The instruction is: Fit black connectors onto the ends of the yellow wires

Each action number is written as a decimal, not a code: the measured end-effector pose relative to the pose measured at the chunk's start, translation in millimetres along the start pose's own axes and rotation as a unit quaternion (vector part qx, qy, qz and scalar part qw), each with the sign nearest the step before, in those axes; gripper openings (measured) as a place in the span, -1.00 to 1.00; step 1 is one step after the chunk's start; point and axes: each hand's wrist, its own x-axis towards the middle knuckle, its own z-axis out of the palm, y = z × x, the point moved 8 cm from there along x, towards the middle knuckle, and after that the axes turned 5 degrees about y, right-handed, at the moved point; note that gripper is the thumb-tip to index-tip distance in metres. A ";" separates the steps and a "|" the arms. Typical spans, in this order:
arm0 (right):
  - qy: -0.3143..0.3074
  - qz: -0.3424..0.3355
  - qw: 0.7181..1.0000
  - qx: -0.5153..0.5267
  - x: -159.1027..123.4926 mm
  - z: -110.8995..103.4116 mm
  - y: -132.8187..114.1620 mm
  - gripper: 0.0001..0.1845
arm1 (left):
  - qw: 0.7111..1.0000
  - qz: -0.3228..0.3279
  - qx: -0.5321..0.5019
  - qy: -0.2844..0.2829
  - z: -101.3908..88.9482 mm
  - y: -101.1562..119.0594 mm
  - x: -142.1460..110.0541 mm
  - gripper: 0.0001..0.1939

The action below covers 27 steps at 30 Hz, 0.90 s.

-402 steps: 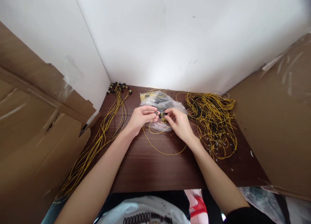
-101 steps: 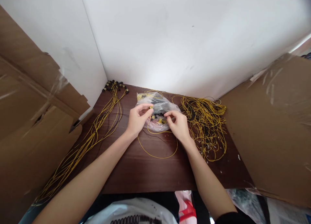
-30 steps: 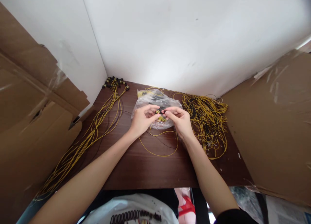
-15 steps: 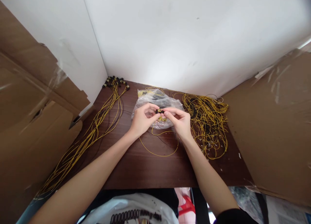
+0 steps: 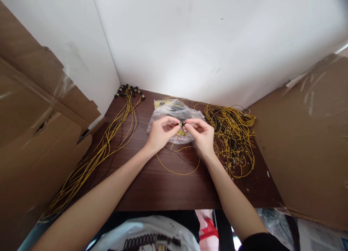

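Observation:
Between my fingertips is a small black-and-yellow connector point(image 5: 181, 124) with a thin yellow wire point(image 5: 181, 174) that loops down onto the table. My left hand point(image 5: 162, 132) pinches its left end between thumb and fingers. On the other side my right hand point(image 5: 201, 133) pinches the right end. Both hands are above a clear plastic bag point(image 5: 160, 114), which has small yellow and black parts in it. Fingers hide much of the connector, so its exact shape cannot be made out.
At left lies a bundle of yellow wires point(image 5: 108, 135) with black-and-yellow connectors point(image 5: 129, 91) at its far end. A tangled pile of yellow and black wires point(image 5: 233, 135) is at right. Cardboard point(image 5: 304, 142) flanks the brown table point(image 5: 163, 196); a white wall point(image 5: 190, 44) stands behind.
The connector has shifted slightly right and turned between my fingertips. My right fingers have moved a little along its right end; the wires and bag look the same.

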 end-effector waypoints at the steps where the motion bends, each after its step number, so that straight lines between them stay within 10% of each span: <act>1: -0.001 -0.001 1.000 -0.003 -0.3 0.3 -0.3 -0.86 | 1.000 -0.001 -0.003 -0.002 0.5 -0.2 -0.3 -0.83; 27: -0.066 -0.150 0.969 -0.183 -4.9 8.4 -21.6 -0.90 | 0.999 0.026 0.022 -0.003 0.0 1.5 -1.7 -0.84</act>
